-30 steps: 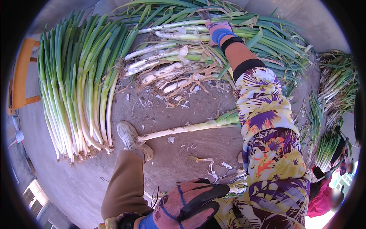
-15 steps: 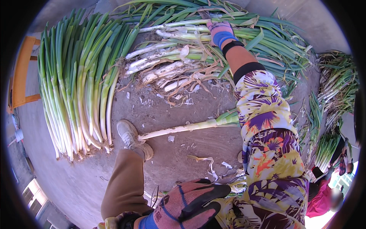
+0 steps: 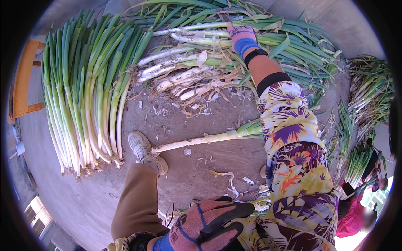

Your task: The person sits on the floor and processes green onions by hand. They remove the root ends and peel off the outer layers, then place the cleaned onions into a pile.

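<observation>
My right hand (image 3: 243, 37), in a pink and blue glove, reaches far forward onto a heap of long green onions (image 3: 201, 38). Its fingers are bent down among the stalks; a dark, flat, blade-like piece (image 3: 224, 16) shows just beyond the fingertips, but what the hand grips is hidden. Close to my body, my left hand (image 3: 205, 221), gloved in pink with black fingers, lies over my lap with its fingers stretched out and nothing in it. A single green onion (image 3: 197, 143) lies on the ground between my feet, its root end against my shoe (image 3: 144, 151).
To the left lies a neat row of cleaned green onions (image 3: 86, 96). An orange wooden frame (image 3: 26, 79) stands beyond it. Peeled skins (image 3: 230, 180) litter the ground. More onion heaps (image 3: 368, 92) lie at the right, where a person in pink (image 3: 351, 219) is partly visible.
My right hand and forearm have shifted very slightly at the heap. My left hand stays in place, as do the onions.
</observation>
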Tool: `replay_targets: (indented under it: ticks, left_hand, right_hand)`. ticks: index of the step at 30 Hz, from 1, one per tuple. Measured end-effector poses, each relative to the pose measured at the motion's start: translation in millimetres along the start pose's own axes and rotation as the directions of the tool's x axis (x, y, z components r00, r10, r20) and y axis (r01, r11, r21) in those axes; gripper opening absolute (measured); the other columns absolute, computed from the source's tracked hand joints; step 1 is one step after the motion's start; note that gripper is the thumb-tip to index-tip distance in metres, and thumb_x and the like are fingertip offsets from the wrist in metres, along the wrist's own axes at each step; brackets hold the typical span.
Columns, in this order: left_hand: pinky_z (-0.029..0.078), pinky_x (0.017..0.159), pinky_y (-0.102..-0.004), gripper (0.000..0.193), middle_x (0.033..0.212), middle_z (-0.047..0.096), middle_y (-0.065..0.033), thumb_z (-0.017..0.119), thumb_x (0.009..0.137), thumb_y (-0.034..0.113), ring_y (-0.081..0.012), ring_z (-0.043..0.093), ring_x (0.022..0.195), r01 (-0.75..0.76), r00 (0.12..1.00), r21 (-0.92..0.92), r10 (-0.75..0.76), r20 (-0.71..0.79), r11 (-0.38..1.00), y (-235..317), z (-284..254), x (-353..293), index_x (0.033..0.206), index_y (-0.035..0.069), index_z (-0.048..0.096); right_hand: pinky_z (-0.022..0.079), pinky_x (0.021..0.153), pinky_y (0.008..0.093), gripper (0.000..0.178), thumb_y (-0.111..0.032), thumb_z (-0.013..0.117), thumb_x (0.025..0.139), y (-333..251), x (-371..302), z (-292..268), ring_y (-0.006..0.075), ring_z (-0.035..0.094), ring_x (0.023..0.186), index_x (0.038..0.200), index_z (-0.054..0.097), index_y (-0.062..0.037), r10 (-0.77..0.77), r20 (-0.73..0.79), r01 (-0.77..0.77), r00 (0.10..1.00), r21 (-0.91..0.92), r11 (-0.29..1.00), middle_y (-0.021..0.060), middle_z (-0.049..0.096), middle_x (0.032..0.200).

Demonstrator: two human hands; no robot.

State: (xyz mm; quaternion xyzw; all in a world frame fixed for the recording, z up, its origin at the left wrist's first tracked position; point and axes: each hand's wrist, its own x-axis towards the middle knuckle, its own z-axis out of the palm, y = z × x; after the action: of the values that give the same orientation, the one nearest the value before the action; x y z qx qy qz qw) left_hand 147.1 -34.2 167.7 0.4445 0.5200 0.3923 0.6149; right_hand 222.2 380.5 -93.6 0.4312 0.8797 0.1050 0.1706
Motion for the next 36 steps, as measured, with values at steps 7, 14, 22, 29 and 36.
replay_targets:
  ticks: [7,14,22,29,36]
  left_hand:
    - [0.039,0.095,-0.0396,0.037,0.111,0.06,-0.0123,0.059,0.08,0.006,-0.0316,0.052,0.109,-0.049,0.999,0.001,0.049,0.007,0.999,-3,-1,2,0.116,0.002,0.056]
    - [0.039,0.096,-0.0395,0.036,0.111,0.06,-0.0118,0.059,0.081,0.008,-0.0314,0.052,0.109,-0.012,1.0,-0.015,0.012,0.003,1.0,2,-5,2,0.116,0.002,0.056]
    - [0.039,0.096,-0.0396,0.035,0.11,0.061,-0.0122,0.058,0.08,0.008,-0.0315,0.053,0.107,-0.071,0.997,-0.012,0.071,0.036,0.997,4,-5,3,0.115,0.003,0.057]
    - [0.039,0.095,-0.0394,0.035,0.109,0.061,-0.0126,0.057,0.08,0.007,-0.0318,0.053,0.106,-0.082,0.995,-0.05,0.085,0.058,0.995,4,-4,1,0.115,0.002,0.057]
    - [0.04,0.094,-0.0399,0.036,0.109,0.06,-0.0131,0.056,0.081,0.008,-0.0323,0.053,0.105,-0.097,0.995,-0.046,0.098,0.021,0.994,2,-1,-8,0.116,0.002,0.056]
  right_hand:
    - [0.039,0.093,0.0381,0.07,-0.037,0.072,0.068,-1,-6,-3,0.025,0.056,0.108,0.127,0.041,-0.0144,-0.013,0.006,0.013,1.0,-0.027,1.0,0.0098,0.058,0.117]
    - [0.04,0.092,0.0376,0.065,-0.035,0.071,0.07,6,-25,-24,0.0248,0.055,0.108,0.126,0.042,-0.0154,-0.038,0.098,0.041,0.994,-0.021,0.999,0.0089,0.057,0.117]
    - [0.034,0.099,0.036,0.068,-0.038,0.072,0.068,36,-83,-46,0.0227,0.051,0.114,0.125,0.044,-0.013,-0.038,-0.102,0.045,0.994,0.061,0.997,0.0084,0.054,0.122]
    - [0.037,0.093,0.0365,0.058,-0.035,0.073,0.064,32,-164,-58,0.0228,0.057,0.101,0.112,0.048,-0.0122,-0.255,-0.159,0.266,0.954,0.057,0.962,0.0082,0.058,0.105]
    - [0.042,0.074,0.0376,0.034,-0.026,0.063,0.072,-43,-212,-52,0.0226,0.06,0.083,0.1,0.05,-0.0117,-0.513,0.071,0.51,0.855,0.057,0.858,0.0067,0.058,0.087]
